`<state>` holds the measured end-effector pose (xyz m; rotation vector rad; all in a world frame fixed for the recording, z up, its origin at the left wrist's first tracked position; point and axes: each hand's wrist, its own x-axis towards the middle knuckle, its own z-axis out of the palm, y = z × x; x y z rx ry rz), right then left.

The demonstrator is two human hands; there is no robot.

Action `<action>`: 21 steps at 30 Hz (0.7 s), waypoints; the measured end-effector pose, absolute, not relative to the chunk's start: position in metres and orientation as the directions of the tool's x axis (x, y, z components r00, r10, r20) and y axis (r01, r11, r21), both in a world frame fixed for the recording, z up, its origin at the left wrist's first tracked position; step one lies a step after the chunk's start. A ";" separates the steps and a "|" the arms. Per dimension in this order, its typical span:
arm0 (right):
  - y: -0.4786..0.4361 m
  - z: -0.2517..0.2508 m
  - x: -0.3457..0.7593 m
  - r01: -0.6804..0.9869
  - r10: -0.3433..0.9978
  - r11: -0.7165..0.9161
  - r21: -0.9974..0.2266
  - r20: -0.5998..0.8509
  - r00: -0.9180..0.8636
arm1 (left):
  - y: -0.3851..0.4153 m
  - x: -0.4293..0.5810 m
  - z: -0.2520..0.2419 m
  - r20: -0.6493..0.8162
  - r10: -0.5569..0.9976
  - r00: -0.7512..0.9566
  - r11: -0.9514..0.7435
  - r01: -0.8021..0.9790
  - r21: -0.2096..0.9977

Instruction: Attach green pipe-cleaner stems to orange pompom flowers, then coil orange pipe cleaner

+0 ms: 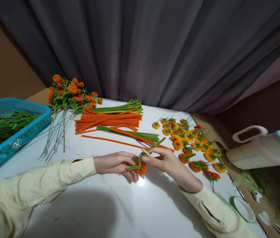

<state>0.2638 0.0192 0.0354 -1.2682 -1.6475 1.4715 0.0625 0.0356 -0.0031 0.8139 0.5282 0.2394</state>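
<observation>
My left hand (120, 164) is closed on a small fuzzy orange pipe-cleaner flower (142, 169) above the white table. A green pipe cleaner (152, 147) runs up from the flower, bent at its lower end. My right hand (163, 160) pinches that green pipe cleaner together with a short pale wooden stick (147, 152). Just beyond my hands lie a bunch of green pipe cleaners (140, 135) and a larger pile of orange pipe cleaners (107, 119). One loose orange pipe cleaner (112, 140) lies in front of them.
Several finished orange and yellow flowers (178, 144) cover the right side. A bouquet of orange flowers (72, 88) lies at the back left, beside a blue basket (46, 115) of green leaves (8, 127). A lidded pitcher (259, 148) and a tape roll (242, 209) are at right.
</observation>
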 end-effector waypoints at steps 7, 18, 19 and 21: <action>0.016 0.031 0.256 0.109 0.968 -0.186 -0.977 -0.201 -0.153 | 0.025 0.062 -0.001 0.096 0.775 0.624 -0.073 -0.063 0.995; 0.009 0.024 0.245 0.047 0.978 -0.177 -0.983 -0.181 -0.108 | 0.019 0.066 -0.001 0.291 0.772 0.564 -0.388 0.055 0.920; 0.009 0.023 0.246 0.033 0.978 -0.182 -0.983 -0.184 -0.101 | 0.019 0.066 -0.002 0.282 0.786 0.550 -0.374 0.060 0.925; 0.010 0.021 0.247 0.012 0.976 -0.194 -0.981 -0.194 -0.099 | 0.020 0.065 -0.002 0.274 0.796 0.539 -0.365 0.067 0.928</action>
